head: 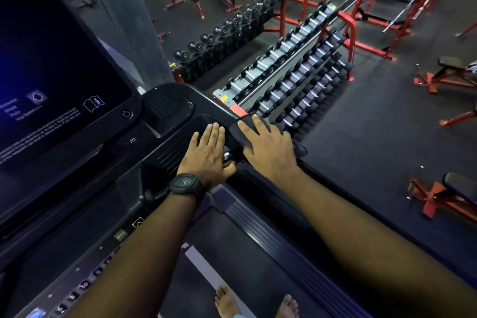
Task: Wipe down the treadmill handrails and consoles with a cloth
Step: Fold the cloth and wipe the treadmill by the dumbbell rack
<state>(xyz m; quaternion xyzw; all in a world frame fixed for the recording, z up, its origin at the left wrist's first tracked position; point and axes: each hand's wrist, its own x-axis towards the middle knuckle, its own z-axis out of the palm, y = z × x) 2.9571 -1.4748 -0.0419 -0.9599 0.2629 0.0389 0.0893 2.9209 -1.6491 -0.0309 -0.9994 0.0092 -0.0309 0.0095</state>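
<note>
A black treadmill console (165, 111) with a dark touchscreen (56, 80) fills the left half of the head view. My left hand (206, 155), with a black watch on the wrist, lies flat with straight fingers on the console's right side tray. My right hand (268, 147) presses a dark cloth (241, 131) down onto the top of the right handrail (304, 170), fingers spread and straight. The cloth drapes over the rail, and a corner of it shows beyond my little finger.
Below me are the treadmill belt (232, 253), its ribbed side rail (284, 245) and my bare feet (229, 302). A button row (85, 284) runs along the console's lower edge. Dumbbell racks (291, 72), red benches (446, 196) and red squat racks (374, 2) stand on the floor to the right.
</note>
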